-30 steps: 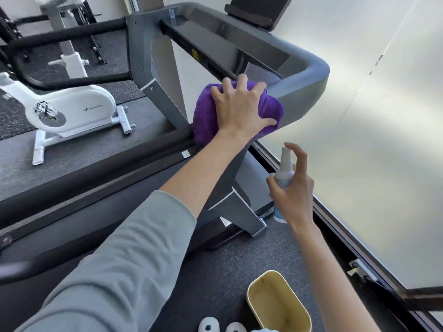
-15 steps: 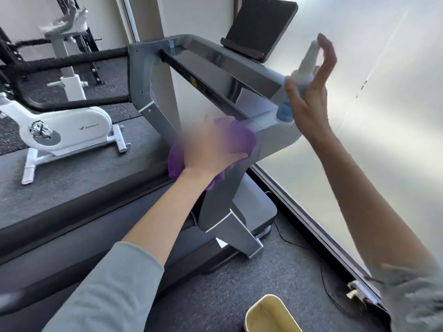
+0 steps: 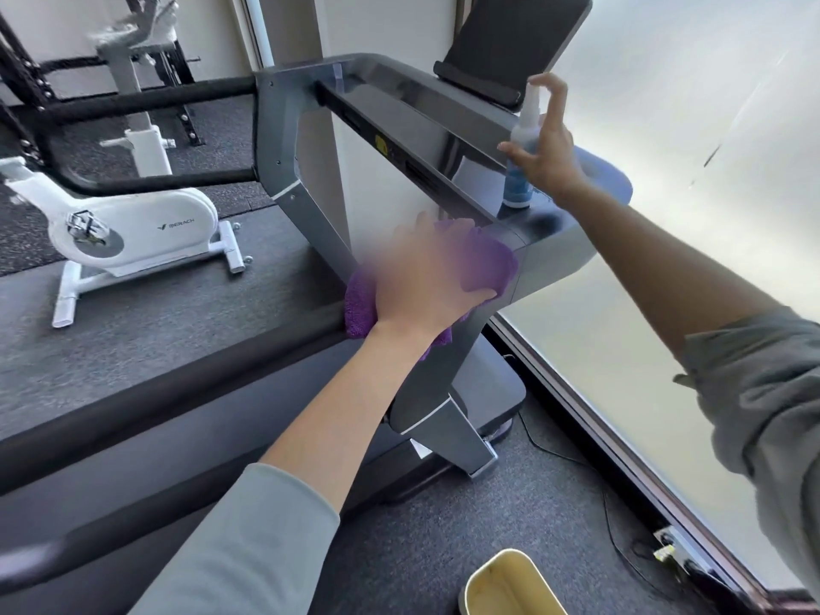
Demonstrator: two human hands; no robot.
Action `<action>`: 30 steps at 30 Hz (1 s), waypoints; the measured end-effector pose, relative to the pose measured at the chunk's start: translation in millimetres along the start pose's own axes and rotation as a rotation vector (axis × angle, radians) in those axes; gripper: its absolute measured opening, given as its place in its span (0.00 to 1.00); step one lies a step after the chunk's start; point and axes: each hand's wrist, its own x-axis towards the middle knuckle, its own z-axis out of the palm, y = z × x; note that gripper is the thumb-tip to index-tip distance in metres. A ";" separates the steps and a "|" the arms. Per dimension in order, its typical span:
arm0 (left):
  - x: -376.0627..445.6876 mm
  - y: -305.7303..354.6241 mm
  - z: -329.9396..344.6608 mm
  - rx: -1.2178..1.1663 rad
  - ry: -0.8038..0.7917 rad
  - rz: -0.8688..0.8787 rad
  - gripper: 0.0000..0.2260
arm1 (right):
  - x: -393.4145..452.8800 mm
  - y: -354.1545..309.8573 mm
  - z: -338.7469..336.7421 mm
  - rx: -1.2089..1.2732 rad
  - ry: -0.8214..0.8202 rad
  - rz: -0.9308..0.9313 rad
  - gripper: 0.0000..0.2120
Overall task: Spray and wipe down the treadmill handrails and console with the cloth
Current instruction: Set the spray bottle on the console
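The grey treadmill console (image 3: 421, 104) runs across the upper middle of the head view, with a dark screen (image 3: 510, 42) on top. My left hand (image 3: 426, 277), blurred by motion, holds a purple cloth (image 3: 490, 259) against the right upright just below the console's corner. My right hand (image 3: 550, 162) grips a blue-and-white spray bottle (image 3: 517, 184). The bottle stands upright on the console's right corner, and my index finger is raised above its nozzle. A black padded handrail (image 3: 177, 388) runs from the cloth toward me.
A white exercise bike (image 3: 133, 233) stands on the dark floor at the left, with a black rack (image 3: 26, 95) behind it. A frosted glass wall (image 3: 665, 281) closes the right side. A yellow bin (image 3: 510, 588) sits near my feet, and a cable (image 3: 554, 450) lies by the treadmill base.
My right hand lifted the bottle from waist height up to the console's right corner. My left hand slid the cloth down from the console corner onto the upright.
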 end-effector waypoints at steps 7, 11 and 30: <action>-0.2 -0.6 0.2 0.001 0.009 0.007 0.34 | -2.0 1.2 1.7 -0.003 0.038 -0.045 0.36; 0.1 -1.4 0.8 -0.008 0.016 0.012 0.34 | -2.7 2.5 1.6 0.005 0.068 -0.069 0.41; -12.2 5.2 -13.6 -0.176 0.074 -0.072 0.27 | -115.3 -49.5 -24.9 -0.033 0.188 0.151 0.19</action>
